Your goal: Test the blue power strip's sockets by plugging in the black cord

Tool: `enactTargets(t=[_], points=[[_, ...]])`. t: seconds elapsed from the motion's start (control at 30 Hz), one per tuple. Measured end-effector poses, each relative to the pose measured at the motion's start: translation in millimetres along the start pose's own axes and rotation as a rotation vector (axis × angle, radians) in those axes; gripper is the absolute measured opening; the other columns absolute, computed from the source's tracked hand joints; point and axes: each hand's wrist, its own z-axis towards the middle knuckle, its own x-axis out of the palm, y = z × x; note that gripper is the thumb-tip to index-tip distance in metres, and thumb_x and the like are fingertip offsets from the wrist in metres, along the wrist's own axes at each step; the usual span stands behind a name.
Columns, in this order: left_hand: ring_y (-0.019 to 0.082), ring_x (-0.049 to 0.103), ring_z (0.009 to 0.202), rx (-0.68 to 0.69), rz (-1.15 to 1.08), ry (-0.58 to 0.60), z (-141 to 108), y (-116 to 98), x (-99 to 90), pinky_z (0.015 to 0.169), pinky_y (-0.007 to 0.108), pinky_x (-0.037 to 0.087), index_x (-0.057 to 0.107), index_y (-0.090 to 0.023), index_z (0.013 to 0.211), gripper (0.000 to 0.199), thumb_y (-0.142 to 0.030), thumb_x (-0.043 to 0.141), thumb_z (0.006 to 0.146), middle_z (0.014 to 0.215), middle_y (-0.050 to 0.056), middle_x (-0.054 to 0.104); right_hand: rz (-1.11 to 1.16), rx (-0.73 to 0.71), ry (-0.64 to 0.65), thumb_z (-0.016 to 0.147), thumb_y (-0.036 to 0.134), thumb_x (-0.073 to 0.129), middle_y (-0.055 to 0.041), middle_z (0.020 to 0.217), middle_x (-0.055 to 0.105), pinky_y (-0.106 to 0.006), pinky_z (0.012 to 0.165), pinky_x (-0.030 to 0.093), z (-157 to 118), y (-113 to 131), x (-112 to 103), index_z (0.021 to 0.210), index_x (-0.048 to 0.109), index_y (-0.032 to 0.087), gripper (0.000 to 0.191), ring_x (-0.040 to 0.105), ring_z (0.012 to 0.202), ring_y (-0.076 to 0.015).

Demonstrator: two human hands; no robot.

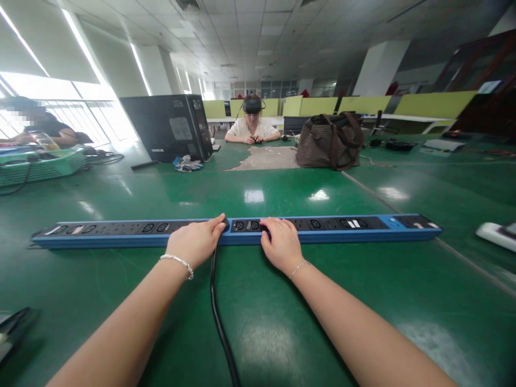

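Observation:
A long blue power strip (201, 239) with rows of black sockets lies crosswise on the green table. My left hand (193, 242) is closed around a black plug (226, 223) at the middle of the strip; most of the plug is hidden by my fingers. From beneath that hand a thick black cable (217, 317) runs down toward me. My right hand (281, 242) grips the strip just right of the plug, thumb at its near edge and curved fingers over the top. Those fingers' far tips are partly hidden.
Beyond the strip stand a black computer case (161, 126), grey gloves (187, 164) and a brown bag (328, 141). A green basket (44, 166) is at left. A person (252, 126) in a headset sits opposite; another person (48, 126) is far left. A white object (497, 235) lies right.

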Motion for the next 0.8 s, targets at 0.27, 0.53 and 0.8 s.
enactTargets(t=[0.27, 0.53, 0.8], points=[[0.027, 0.065, 0.091, 0.016, 0.004, -0.02, 0.1, -0.7, 0.4, 0.078, 0.041, 0.047, 0.049, -0.037, 0.128, 0.053, -0.052, 0.017, 0.089, 0.106, 0.009, 0.069, -0.003, -0.016, 0.006, 0.08, 0.016, 0.047, -0.0044, 0.105, 0.068, -0.041, 0.095, 0.036, 0.4, -0.2, -1.7, 0.094, 0.062, 0.022, 0.021, 0.058, 0.102, -0.0201], [0.017, 0.05, 0.119, 0.354, -0.119, -0.117, 15.3, 16.7, 5.8, 0.104, 0.031, 0.034, 0.058, -0.017, 0.12, 0.047, -0.023, 0.029, 0.083, 0.127, 0.005, 0.058, -0.013, -0.02, -0.013, 0.08, 0.015, 0.047, -0.0032, 0.102, 0.069, -0.04, 0.091, 0.037, 1.7, 0.5, -0.4, 0.089, 0.063, 0.022, 0.019, 0.058, 0.101, -0.0206], [0.018, 0.053, 0.115, 0.467, -0.287, -0.065, 25.5, 35.7, 25.2, 0.101, 0.032, 0.039, 0.047, -0.023, 0.129, 0.05, -0.03, 0.046, 0.08, 0.129, 0.003, 0.056, -0.047, 0.002, 0.019, 0.08, 0.017, 0.047, -0.0023, 0.103, 0.068, -0.037, 0.091, 0.035, 2.4, 1.4, -1.0, 0.09, 0.063, 0.022, 0.02, 0.057, 0.101, -0.0191]])
